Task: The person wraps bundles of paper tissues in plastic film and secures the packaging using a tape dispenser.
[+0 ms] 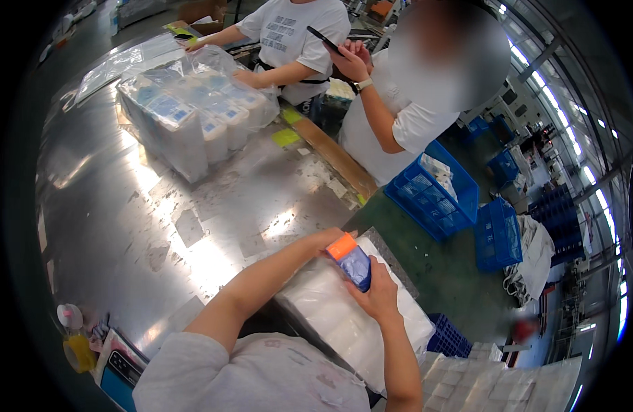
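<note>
A small packet (354, 264), orange at its far end and blue at the other, is held between both my hands above a white plastic-wrapped bundle (323, 300). My left hand (330, 240) grips the orange end, its fingers partly hidden behind the packet. Around the lower right edge of the blue end curl the thumb and fingers of my right hand (379, 292). The bundle lies right in front of my body, at the near corner of the metal table (241, 199).
Across the table, a co-worker's hands touch a large clear bag (193, 113) of white packs. Another person holds a phone (324, 40). Blue crates (433, 196) stand on the floor to the right. A yellow tape roll (79, 353) and a blue-screened device (117, 374) lie near left.
</note>
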`<state>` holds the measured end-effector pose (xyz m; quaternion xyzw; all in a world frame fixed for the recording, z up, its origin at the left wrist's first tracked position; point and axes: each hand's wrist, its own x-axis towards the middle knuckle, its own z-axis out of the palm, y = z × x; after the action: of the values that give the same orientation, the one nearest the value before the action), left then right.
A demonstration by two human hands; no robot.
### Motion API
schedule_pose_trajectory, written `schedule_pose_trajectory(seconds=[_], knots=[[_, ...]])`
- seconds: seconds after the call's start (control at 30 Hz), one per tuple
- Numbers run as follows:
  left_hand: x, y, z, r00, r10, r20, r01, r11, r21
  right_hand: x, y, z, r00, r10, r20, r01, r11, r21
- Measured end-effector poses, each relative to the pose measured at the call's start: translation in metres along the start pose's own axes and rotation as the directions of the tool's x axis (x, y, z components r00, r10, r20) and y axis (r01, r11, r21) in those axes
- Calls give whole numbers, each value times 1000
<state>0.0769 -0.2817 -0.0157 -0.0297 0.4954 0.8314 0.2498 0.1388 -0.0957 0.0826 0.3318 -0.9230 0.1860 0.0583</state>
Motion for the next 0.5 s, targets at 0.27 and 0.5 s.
schedule_pose_trajectory(seconds=[0.27, 0.5], knots=[[0, 2, -6, 998, -48, 46, 46, 998, 34, -4, -1, -5, 996, 77, 38, -80, 993, 86], [-9, 3, 12, 990, -60, -129, 70, 995, 75, -7, 1, -5, 998, 48, 51, -50, 998, 36]])
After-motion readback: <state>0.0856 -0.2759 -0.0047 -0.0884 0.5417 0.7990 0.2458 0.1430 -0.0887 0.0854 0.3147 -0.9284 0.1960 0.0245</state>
